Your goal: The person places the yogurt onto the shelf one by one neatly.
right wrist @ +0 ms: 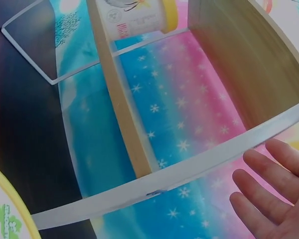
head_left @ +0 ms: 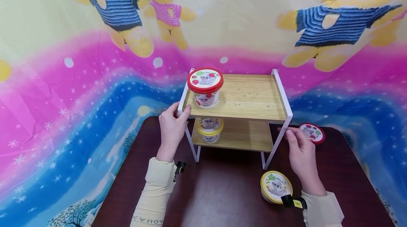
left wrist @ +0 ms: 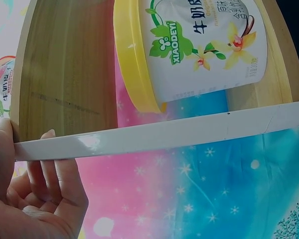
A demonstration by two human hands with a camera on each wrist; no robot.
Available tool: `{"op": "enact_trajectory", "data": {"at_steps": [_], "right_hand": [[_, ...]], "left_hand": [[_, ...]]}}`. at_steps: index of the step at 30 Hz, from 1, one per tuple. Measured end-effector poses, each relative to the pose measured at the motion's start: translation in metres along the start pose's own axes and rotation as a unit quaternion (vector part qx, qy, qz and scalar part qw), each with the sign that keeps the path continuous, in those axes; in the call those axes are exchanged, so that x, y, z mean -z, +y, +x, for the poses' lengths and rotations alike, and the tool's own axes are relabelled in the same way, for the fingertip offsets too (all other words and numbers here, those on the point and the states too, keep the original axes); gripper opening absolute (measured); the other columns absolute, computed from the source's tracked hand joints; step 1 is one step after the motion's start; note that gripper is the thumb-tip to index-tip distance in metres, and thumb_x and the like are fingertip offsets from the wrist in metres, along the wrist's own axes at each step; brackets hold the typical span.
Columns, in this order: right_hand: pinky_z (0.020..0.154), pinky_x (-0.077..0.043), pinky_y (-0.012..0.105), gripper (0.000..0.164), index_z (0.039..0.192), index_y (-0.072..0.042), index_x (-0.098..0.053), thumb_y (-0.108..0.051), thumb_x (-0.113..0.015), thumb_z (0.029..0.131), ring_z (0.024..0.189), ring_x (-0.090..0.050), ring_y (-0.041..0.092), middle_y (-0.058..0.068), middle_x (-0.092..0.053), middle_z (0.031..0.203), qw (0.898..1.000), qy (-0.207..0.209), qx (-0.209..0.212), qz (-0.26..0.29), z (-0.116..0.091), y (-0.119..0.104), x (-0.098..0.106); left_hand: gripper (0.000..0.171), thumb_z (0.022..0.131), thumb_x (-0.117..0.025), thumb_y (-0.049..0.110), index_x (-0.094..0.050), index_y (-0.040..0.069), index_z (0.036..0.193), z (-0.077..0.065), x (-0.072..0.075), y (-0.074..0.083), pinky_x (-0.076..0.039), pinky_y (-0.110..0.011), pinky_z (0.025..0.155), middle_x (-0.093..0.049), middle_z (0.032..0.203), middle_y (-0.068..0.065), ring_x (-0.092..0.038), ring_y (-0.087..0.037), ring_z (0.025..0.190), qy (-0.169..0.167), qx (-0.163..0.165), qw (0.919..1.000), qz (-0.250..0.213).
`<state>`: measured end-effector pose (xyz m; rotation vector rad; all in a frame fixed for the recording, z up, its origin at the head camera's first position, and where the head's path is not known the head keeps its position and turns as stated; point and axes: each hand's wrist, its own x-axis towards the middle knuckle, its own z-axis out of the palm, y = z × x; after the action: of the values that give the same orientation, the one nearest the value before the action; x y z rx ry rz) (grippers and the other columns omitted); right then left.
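A two-tier shelf [head_left: 251,96] with wooden boards and white metal legs stands on the table. My left hand [head_left: 172,128] grips its left front corner, the thumb at the top board's edge and the fingers around the white frame. Beside the right front leg is my right hand [head_left: 302,153], its fingers loosely extended and holding nothing; in the right wrist view they look apart from the white frame [right wrist: 189,172]. One red-lidded tub [head_left: 205,87] sits on the top board at the left. Below it, a yellow-lidded tub [left wrist: 204,50] stands on the lower board.
On the dark table [head_left: 219,195], another yellow-lidded tub [head_left: 276,184] stands in front of the shelf's right leg, near the right wrist. A second red-lidded tub [head_left: 312,133] is behind the right hand. A cloth backdrop [head_left: 79,114] with printed bears hangs close behind the shelf.
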<state>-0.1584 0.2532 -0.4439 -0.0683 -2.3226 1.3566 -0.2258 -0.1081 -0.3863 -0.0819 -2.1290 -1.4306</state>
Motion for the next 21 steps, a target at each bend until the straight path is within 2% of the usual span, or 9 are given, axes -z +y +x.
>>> {"op": "enact_trajectory", "data": {"at_steps": [4,9,11,18,21], "right_hand": [[0.094,-0.043,0.013,0.039,0.134,-0.007,-0.061,-0.033,-0.048,0.109,0.117,-0.061,0.019,0.011,-0.066,0.128,1.0,-0.008,-0.01,-0.016,-0.004,0.003,0.002],[0.09,-0.04,0.008,0.042,0.137,-0.005,-0.058,-0.035,-0.048,0.109,0.119,-0.059,0.03,0.015,-0.063,0.13,0.999,-0.022,-0.024,-0.035,-0.009,0.01,0.005],[0.089,-0.039,0.007,0.043,0.137,-0.005,-0.057,-0.035,-0.048,0.109,0.119,-0.058,0.03,0.015,-0.063,0.131,0.999,-0.026,-0.025,-0.036,-0.011,0.013,0.006],[0.089,-0.039,0.006,0.042,0.138,-0.007,-0.056,-0.036,-0.049,0.108,0.114,-0.056,0.0,0.011,-0.063,0.133,0.998,-0.031,-0.026,-0.042,-0.018,0.023,0.007],[0.087,-0.039,0.006,0.042,0.139,-0.007,-0.055,-0.035,-0.05,0.108,0.111,-0.054,-0.004,0.011,-0.063,0.133,0.998,-0.034,-0.026,-0.044,-0.021,0.025,0.007]], "left_hand": [[0.036,0.095,-0.075,0.032,-0.074,0.005,0.118,0.0,0.001,0.0,-0.055,-0.033,0.049,-0.057,0.061,-0.005,-0.062,-0.016,0.054,-0.002,0.003,1.0,-0.002],[0.036,0.095,-0.074,0.032,-0.074,0.005,0.119,0.0,0.0,0.0,-0.055,-0.034,0.049,-0.058,0.062,-0.005,-0.062,-0.016,0.054,-0.002,0.004,1.0,-0.001],[0.035,0.095,-0.075,0.031,-0.074,0.005,0.118,0.0,0.0,-0.001,-0.055,-0.033,0.048,-0.057,0.062,-0.005,-0.062,-0.016,0.053,-0.002,0.003,1.0,0.001],[0.034,0.094,-0.075,0.032,-0.075,0.006,0.118,0.001,0.0,-0.001,-0.054,-0.033,0.047,-0.056,0.061,-0.005,-0.061,-0.016,0.052,0.0,0.004,1.0,0.005],[0.035,0.094,-0.075,0.032,-0.075,0.006,0.118,0.0,0.0,-0.001,-0.054,-0.034,0.047,-0.056,0.061,-0.006,-0.06,-0.016,0.052,0.002,0.003,1.0,0.007]]}}
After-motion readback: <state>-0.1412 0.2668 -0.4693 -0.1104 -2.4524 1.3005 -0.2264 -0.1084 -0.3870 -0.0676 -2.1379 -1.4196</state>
